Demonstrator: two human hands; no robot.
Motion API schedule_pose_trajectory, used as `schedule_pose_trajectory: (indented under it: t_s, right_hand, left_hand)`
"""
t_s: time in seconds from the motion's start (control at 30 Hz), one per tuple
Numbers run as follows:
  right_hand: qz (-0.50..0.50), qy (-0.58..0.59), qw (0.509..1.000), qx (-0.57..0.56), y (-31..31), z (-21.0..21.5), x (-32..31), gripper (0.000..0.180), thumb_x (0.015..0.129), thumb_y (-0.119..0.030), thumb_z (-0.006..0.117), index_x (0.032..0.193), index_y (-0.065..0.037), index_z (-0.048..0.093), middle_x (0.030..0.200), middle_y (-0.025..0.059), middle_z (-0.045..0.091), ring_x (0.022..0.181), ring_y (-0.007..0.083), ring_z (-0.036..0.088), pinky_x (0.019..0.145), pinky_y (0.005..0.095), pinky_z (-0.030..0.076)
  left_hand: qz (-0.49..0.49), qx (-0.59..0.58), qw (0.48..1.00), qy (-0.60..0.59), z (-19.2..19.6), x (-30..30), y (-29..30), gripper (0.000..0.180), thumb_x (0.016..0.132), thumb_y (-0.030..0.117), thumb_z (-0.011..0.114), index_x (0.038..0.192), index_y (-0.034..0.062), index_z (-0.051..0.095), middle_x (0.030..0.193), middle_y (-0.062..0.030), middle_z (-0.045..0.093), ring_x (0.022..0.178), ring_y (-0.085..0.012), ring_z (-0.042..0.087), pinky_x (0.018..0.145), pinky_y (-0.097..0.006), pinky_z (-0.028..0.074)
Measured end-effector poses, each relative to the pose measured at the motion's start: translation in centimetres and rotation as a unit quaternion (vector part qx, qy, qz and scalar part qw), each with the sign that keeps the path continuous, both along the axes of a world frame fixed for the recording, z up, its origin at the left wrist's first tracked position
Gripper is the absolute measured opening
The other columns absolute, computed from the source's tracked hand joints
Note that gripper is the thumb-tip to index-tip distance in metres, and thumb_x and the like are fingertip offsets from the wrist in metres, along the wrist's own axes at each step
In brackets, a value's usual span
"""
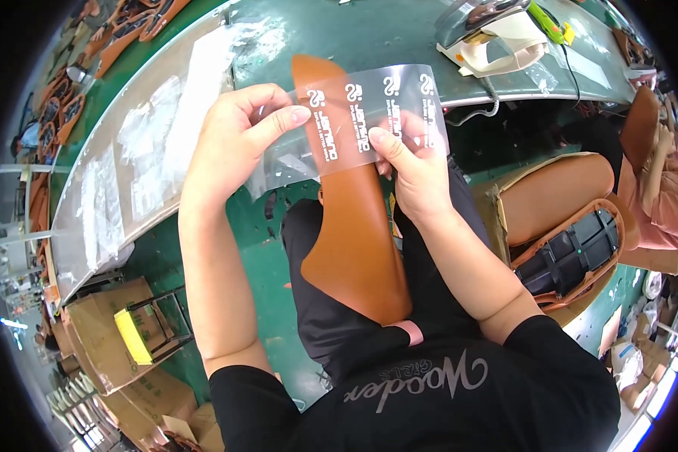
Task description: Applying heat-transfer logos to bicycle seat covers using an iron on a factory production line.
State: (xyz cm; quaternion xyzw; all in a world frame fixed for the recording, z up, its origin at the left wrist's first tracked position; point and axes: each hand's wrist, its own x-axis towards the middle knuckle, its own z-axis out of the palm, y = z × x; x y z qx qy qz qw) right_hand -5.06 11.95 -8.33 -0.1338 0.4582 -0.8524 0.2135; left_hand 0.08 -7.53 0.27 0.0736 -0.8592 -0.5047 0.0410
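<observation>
A long tan leather-covered saddle point(350, 233) rests lengthwise on my lap, narrow end pointing away from me. Across its upper part lies a clear plastic bag point(354, 120) with white printed marks. My left hand point(241, 124) pinches the bag's left edge between thumb and fingers. My right hand point(414, 169) grips the bag's lower right part, thumb on top, against the saddle's side. The bag hides part of the saddle's narrow end.
A green curved workbench point(339, 30) holds a stack of clear bags point(151, 143) at left and an iron-like tool point(497, 34) at right. A cardboard box point(572, 226) of more saddles sits at my right. Cartons point(98, 339) stand on the green floor at lower left. Another person sits at far right.
</observation>
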Motion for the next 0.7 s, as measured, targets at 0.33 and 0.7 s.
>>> schedule_pose_trajectory:
  t_s: [0.33, 0.7]
  right_hand:
    - [0.001, 0.001, 1.0, -0.021, -0.3, 0.1, 0.0, 0.011, 0.085, -0.011, 0.066, 0.08, -0.006, 0.057, 0.069, -0.0032, 0.054, 0.055, 0.0034, 0.046, 0.051, 0.018, 0.037]
    - [-0.007, 0.024, 0.999, -0.024, -0.3, 0.2, 0.0, 0.01, 0.085, -0.01, 0.065, 0.081, -0.007, 0.057, 0.071, -0.0029, 0.054, 0.057, 0.0035, 0.046, 0.052, 0.0179, 0.037]
  left_hand:
    - [0.109, -0.124, 0.977, 0.133, 0.0, 0.2, -0.3, 0.022, 0.077, 0.022, 0.071, 0.087, 0.0032, 0.063, 0.081, -0.0023, 0.058, 0.077, -0.0117, 0.05, 0.067, -0.026, 0.039]
    - [0.029, -0.349, 0.905, 0.242, -0.9, 3.0, 3.5, 0.049, 0.063, 0.032, 0.078, 0.108, 0.0186, 0.066, 0.128, -0.0092, 0.048, 0.117, -0.03, 0.039, 0.099, -0.041, 0.033]
